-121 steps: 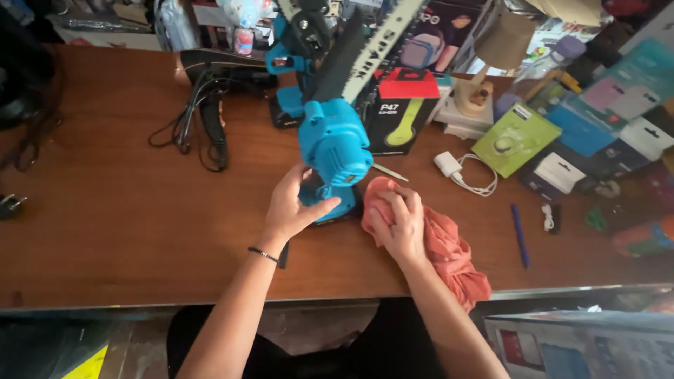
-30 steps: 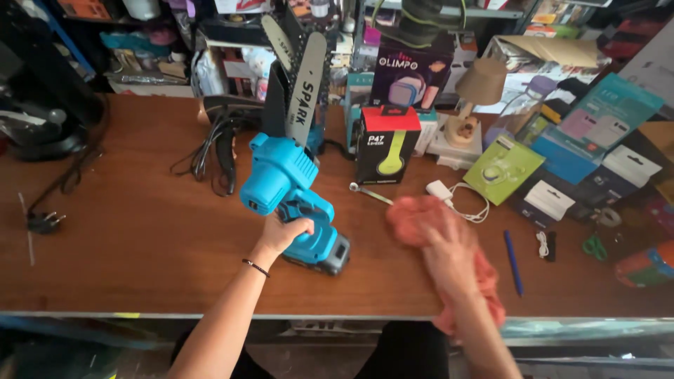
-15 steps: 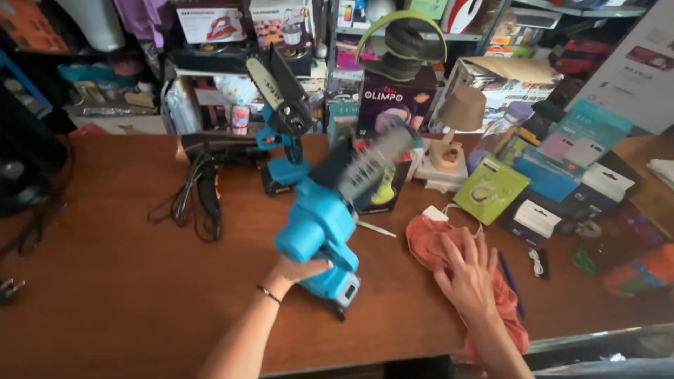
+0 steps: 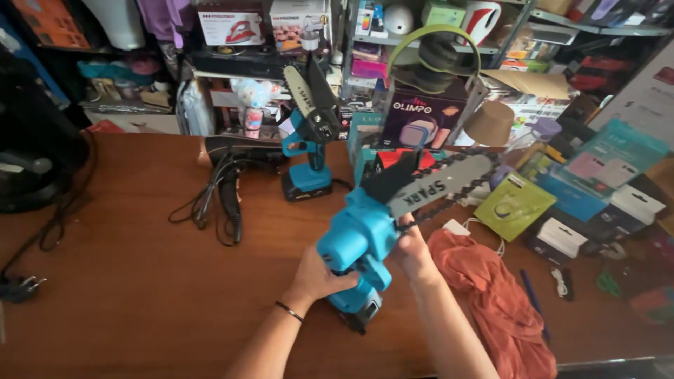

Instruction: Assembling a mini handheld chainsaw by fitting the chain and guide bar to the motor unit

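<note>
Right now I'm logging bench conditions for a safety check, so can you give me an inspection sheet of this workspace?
Surface: brown wooden table, mostly bare on the left side.
Job's things: blue mini chainsaw lifted off the table, bar pointing right; orange cloth lying beside it.
Clutter: second blue chainsaw standing upright; black hair dryer; green packaged box; more small boxes at right.
Hands: left hand grips the saw's handle; right hand holds the body just below the bar.
Cables: hair dryer cord bundled loosely; black cord with plug at left edge; white cable.
Surroundings: shelves crowded with boxed goods; green headphones on a purple box.
</note>
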